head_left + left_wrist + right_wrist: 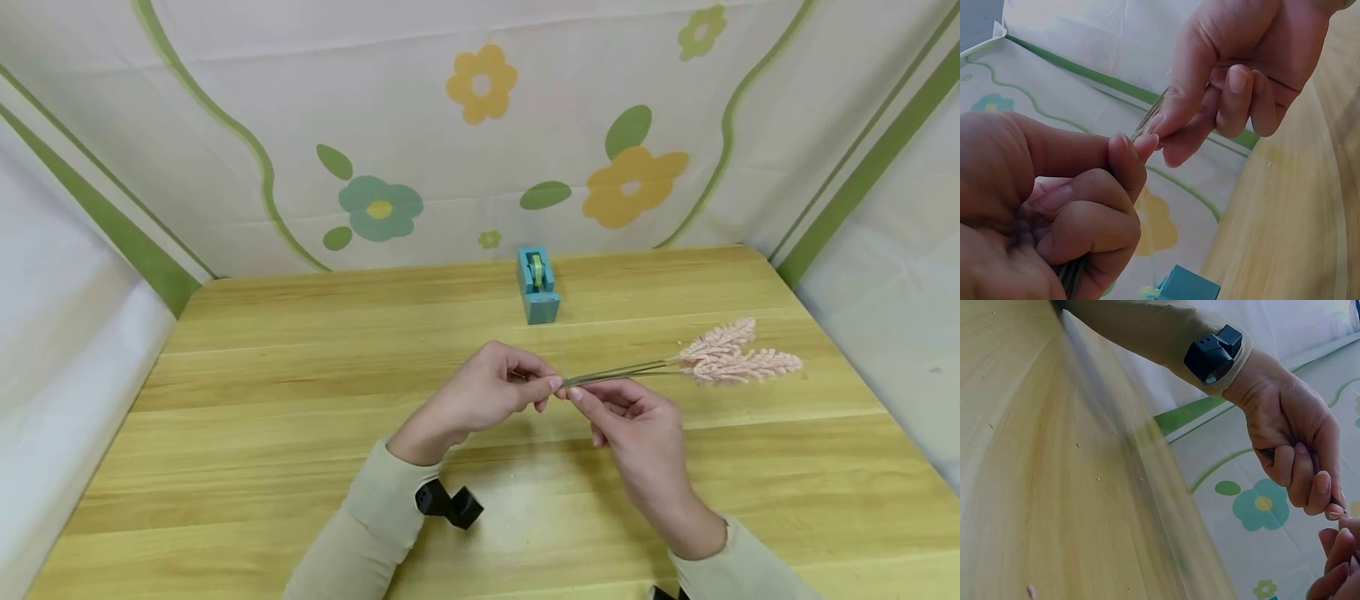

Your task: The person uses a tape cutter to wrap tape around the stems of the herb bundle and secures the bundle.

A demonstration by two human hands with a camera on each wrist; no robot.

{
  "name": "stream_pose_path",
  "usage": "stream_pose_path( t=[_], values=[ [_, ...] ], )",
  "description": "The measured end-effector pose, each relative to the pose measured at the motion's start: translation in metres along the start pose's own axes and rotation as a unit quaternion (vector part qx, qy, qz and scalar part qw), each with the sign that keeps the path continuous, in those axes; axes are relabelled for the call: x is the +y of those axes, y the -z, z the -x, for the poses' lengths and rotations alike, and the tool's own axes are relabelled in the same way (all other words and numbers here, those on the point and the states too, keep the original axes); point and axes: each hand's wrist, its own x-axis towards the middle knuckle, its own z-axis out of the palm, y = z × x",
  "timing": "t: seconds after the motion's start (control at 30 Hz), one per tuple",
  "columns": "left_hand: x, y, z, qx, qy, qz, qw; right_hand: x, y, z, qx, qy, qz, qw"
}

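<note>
Holding slender green stems (630,369) at the near-middle of the table (300,467), both hands work close together. Left hand (487,387): gripping the stem ends, thumb and forefinger pinched, other fingers curled inward; dark stem lengths show below those fingers in the left wrist view. Right hand (648,433): thumb and fingertips pinching the same bundle just beside the left, remaining fingers bent. Thumb tips nearly meet.

Stems run rightward from the hands, fanning slightly, to fluffy pale-pink flower heads (746,367), at least two, overlapping. Their tips reach near the right table edge, wood showing between. Clearance of stems above the surface: cannot tell.

Left edge lies well apart from the left hand, a broad stretch of wood grain between. Blue tape dispenser (542,308) stands near the back edge, beyond the hands and apart from them; printed floral cloth (450,167) rises behind. Black device (450,502) at the left cuff, jutting inward over the wood. Pinkish scrap (1031,592) on the table, right wrist view.
</note>
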Motion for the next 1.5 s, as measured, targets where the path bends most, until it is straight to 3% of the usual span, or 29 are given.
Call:
stream_pose_path(
  t=[0.33, 0.5, 0.87, 1.27, 1.4, 1.5],
  values=[
    [0.0, 0.0, 0.0, 0.008, 0.002, 0.008, 0.9999, 0.003, 0.002, -0.004, -0.016, -0.038, -0.02, 0.999],
    [-0.001, 0.0, -0.001, 0.009, 0.0, 0.006, 0.9999, 0.005, 0.004, -0.005, -0.027, -0.03, -0.023, 0.9989],
    [-0.003, 0.0, -0.003, 0.01, 0.001, 0.01, 0.9999, 0.0, 0.008, -0.008, -0.092, -0.037, -0.09, 0.991],
    [-0.007, -0.003, -0.007, 0.002, -0.004, 0.011, 0.9999, 0.0, 0.006, -0.012, -0.079, -0.047, -0.087, 0.992],
    [-0.007, -0.002, -0.007, 0.011, -0.007, 0.006, 0.9999, 0.001, 0.008, -0.015, -0.107, -0.054, -0.08, 0.9896],
    [-0.004, -0.005, -0.006, 0.026, 0.003, -0.004, 0.9996, 0.003, 0.016, -0.019, -0.151, -0.058, -0.076, 0.9839]
  ],
)
